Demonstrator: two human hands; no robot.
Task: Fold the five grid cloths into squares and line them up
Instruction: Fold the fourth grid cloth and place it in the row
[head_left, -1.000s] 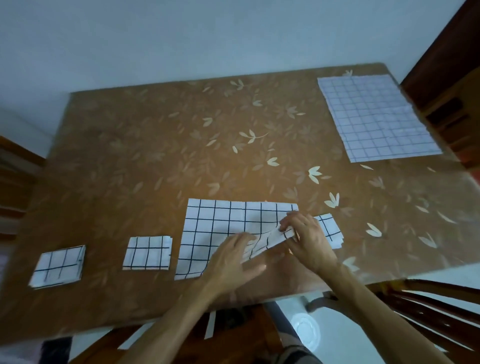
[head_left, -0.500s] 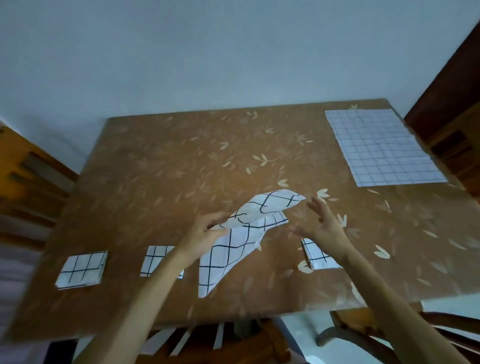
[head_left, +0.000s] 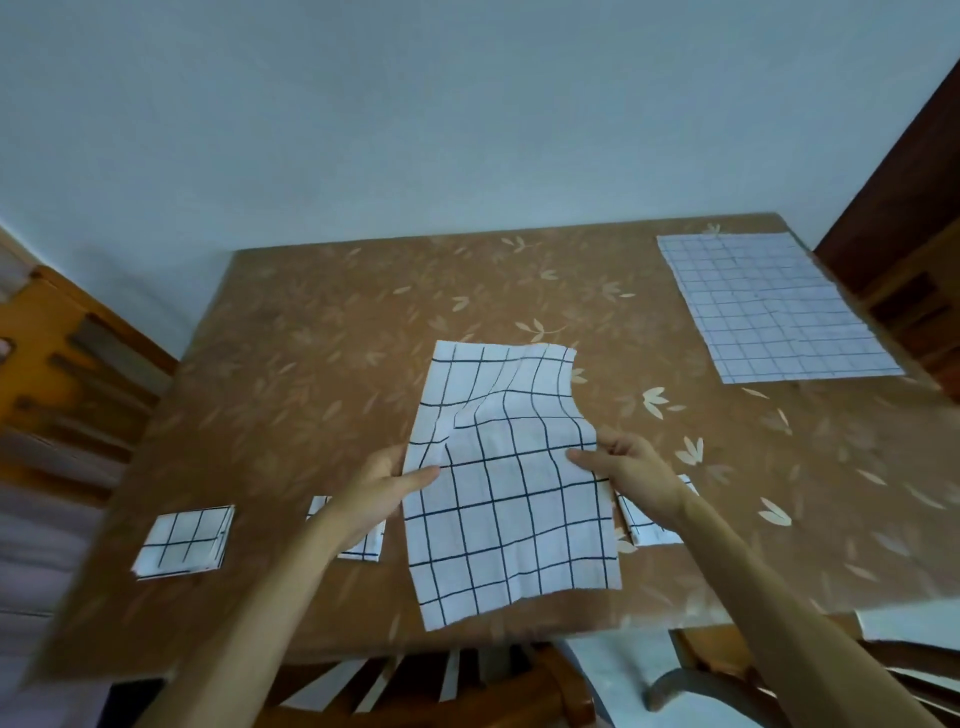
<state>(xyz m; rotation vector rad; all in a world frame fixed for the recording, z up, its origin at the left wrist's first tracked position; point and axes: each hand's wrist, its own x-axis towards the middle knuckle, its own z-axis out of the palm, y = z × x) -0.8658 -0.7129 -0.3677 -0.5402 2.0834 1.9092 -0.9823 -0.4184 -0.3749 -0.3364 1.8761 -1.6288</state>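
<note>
A white cloth with a black grid (head_left: 511, 493) is held up over the middle of the brown table, rumpled near its top. My left hand (head_left: 382, 486) pinches its left edge and my right hand (head_left: 631, 470) pinches its right edge. Three folded grid squares lie along the near side: one at the far left (head_left: 184, 540), one (head_left: 363, 545) partly hidden under my left wrist, and one (head_left: 647, 525) partly hidden under my right wrist. A flat, unfolded grid cloth (head_left: 774, 306) lies at the far right corner.
The leaf-patterned table (head_left: 311, 364) stands against a pale wall. Wooden chairs stand at the left (head_left: 62, 364), at the near edge (head_left: 441, 686) and at the right (head_left: 909, 291).
The cloth has gone from lying flat, to lifted by my left hand, to held spread between both hands. My right hand has taken hold of its right edge. The view has tilted up.
</note>
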